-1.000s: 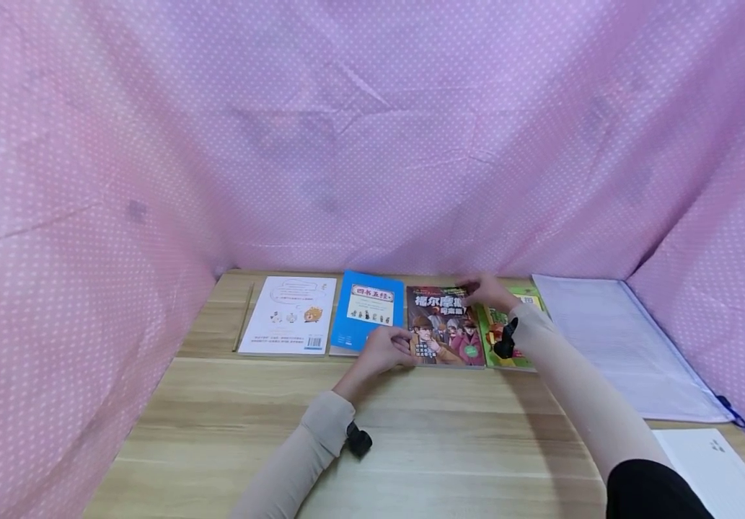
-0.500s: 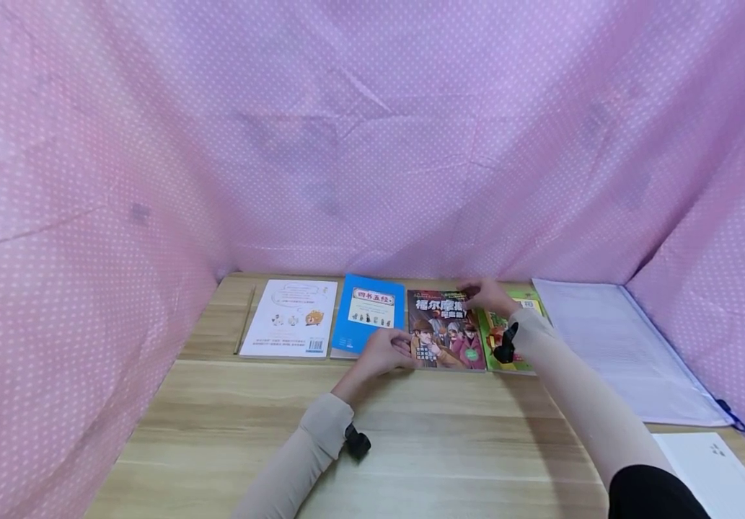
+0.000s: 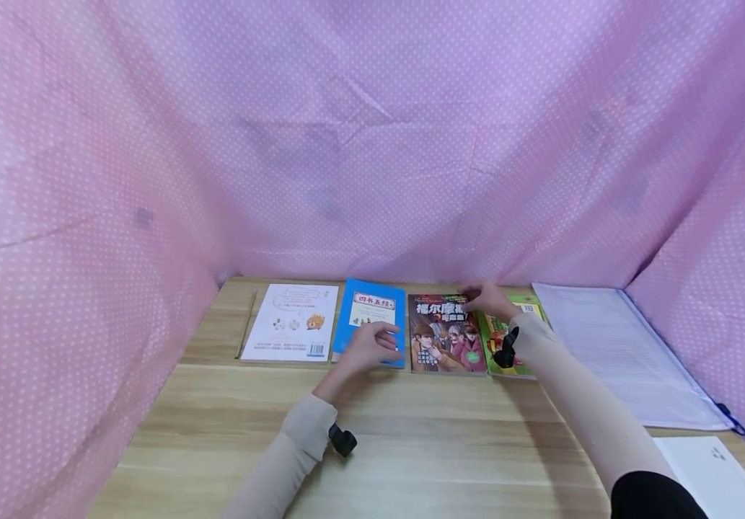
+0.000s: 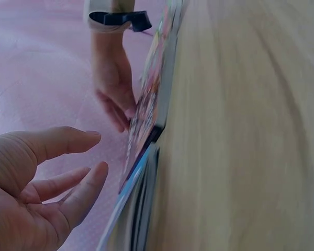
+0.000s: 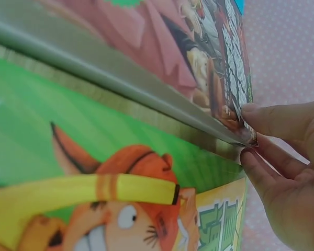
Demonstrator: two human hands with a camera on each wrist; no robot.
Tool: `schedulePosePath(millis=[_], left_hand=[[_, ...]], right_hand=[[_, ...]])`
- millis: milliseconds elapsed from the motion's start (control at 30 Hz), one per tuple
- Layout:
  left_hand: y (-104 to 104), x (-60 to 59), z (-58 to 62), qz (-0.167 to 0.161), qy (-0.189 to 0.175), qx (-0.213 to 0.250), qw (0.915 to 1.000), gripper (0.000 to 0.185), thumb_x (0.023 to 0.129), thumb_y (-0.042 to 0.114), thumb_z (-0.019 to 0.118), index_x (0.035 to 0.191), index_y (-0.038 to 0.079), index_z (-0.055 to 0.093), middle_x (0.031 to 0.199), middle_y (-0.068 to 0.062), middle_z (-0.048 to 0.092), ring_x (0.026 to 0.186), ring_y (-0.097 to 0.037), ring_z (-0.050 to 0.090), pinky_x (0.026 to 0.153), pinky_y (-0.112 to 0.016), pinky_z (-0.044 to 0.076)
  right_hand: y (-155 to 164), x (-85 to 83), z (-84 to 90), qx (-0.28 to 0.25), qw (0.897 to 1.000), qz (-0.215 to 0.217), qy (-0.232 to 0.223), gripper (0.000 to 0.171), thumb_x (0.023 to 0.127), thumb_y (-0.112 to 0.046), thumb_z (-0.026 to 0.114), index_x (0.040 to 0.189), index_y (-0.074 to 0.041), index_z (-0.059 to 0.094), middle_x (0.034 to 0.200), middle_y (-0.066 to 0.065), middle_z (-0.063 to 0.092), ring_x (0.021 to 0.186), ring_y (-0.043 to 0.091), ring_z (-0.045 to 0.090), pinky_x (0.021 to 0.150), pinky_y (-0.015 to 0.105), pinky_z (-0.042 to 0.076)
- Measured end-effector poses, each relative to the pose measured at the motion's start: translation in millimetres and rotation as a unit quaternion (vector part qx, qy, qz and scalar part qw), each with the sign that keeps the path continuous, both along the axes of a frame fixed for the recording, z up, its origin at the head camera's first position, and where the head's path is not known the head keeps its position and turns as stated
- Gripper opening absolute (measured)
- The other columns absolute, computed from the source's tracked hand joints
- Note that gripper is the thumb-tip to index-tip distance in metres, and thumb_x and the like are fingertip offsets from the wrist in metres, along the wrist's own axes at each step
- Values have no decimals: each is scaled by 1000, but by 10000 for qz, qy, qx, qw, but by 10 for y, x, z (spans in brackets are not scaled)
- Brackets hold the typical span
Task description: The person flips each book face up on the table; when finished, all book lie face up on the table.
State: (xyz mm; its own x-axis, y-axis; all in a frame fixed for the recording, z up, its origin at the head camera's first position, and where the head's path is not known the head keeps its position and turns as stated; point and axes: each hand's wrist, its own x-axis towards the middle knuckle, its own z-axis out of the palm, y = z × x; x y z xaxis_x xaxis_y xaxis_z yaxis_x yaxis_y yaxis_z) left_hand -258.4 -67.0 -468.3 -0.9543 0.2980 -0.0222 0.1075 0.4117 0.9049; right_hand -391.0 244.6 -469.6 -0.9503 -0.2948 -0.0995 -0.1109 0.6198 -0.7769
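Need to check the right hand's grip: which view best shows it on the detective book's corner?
Right wrist: fingertips pinch the detective book at its far corner. Head view shows the right hand small; left wrist view shows it distant, behind the book's edge.

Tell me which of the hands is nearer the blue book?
Left. The left hand hovers open over the blue book; the right hand pinches the detective book's far right corner.

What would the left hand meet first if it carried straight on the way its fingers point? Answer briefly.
Most likely the blue book. The left hand hovers open over its near edge, fingers aimed up and across its cover toward the dark comic book beside it. How high it hovers is unclear, so it could pass above.
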Motion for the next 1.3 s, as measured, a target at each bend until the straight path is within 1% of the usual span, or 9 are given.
schedulePosePath(millis=[100, 267, 400, 600, 700, 833, 967, 1167, 1300], left_hand=[[-91, 12, 31, 56, 68, -118, 9999, 49, 86, 7, 80, 131, -3, 63, 111, -19, 71, 96, -21, 70, 84, -33, 61], [-233, 37, 94, 172, 163, -247, 9994, 49, 85, 8, 81, 130, -2, 64, 111, -19, 71, 95, -21, 69, 84, -33, 60], [-364, 47, 96, 298, 202, -409, 9985, 50, 85, 8, 81, 131, 0, 64, 111, -15, 71, 97, -20, 68, 87, -34, 59], [-578, 24, 64, 484, 293, -560, 9968, 51, 83, 7, 82, 131, 1, 65, 109, -12, 71, 97, -20, 68, 88, -35, 59], [-673, 18, 57, 624, 283, -594, 9959, 52, 82, 5, 82, 131, 0, 65, 110, -12, 71, 98, -21, 68, 89, -36, 59], [-772, 30, 41, 814, 201, -760, 9936, 51, 81, 4, 83, 129, 0, 65, 110, -12, 71, 98, -23, 68, 88, -37, 59], [-824, 29, 12, 891, 58, -883, 9921, 52, 78, 2, 85, 128, 0, 66, 110, -12, 71, 98, -22, 67, 89, -37, 58], [-854, 21, -22, 971, -38, -1012, 9901, 57, 75, -2, 86, 127, 1, 66, 111, -10, 70, 100, -22, 66, 93, -38, 57], [-877, 18, -46, 1008, -94, -1026, 9896, 59, 73, -3, 87, 128, 0, 65, 109, -11, 69, 99, -22, 65, 92, -37, 57]], right_hand=[[-16, 16, 21, -103, 9999, 48, 28, 49, 93, 0, 68, 139, 10, 53, 141, 33, 54, 130, 47, 53, 110, 54, 47], [-84, 45, 102, -201, 9997, 112, 107, 52, 94, 1, 65, 142, 12, 48, 147, 34, 48, 138, 50, 45, 113, 57, 42], [-194, 65, 195, -338, 9993, 119, 107, 52, 97, 1, 62, 145, 11, 45, 151, 33, 44, 141, 50, 40, 115, 58, 39], [-395, 60, 334, -834, 9959, 341, 125, 55, 94, 4, 63, 145, 11, 44, 149, 35, 45, 137, 49, 46, 113, 55, 43], [-494, 59, 373, -906, 9948, 432, 186, 56, 93, 4, 65, 145, 10, 46, 147, 33, 48, 134, 47, 50, 111, 53, 46], [-618, 48, 354, -928, 9944, 472, 182, 57, 92, 3, 67, 145, 8, 47, 145, 32, 51, 132, 45, 53, 108, 50, 49], [-735, 52, 297, -1062, 9934, 437, -51, 58, 91, 4, 68, 145, 8, 47, 145, 31, 52, 131, 44, 55, 107, 47, 51], [-884, 97, 204, -1015, 9933, 545, -113, 56, 93, 3, 67, 145, 7, 47, 145, 31, 52, 131, 45, 55, 109, 51, 49], [-952, 125, 148, -1049, 9930, 499, -194, 58, 91, 4, 68, 146, 5, 48, 145, 30, 52, 130, 45, 55, 110, 53, 48]])
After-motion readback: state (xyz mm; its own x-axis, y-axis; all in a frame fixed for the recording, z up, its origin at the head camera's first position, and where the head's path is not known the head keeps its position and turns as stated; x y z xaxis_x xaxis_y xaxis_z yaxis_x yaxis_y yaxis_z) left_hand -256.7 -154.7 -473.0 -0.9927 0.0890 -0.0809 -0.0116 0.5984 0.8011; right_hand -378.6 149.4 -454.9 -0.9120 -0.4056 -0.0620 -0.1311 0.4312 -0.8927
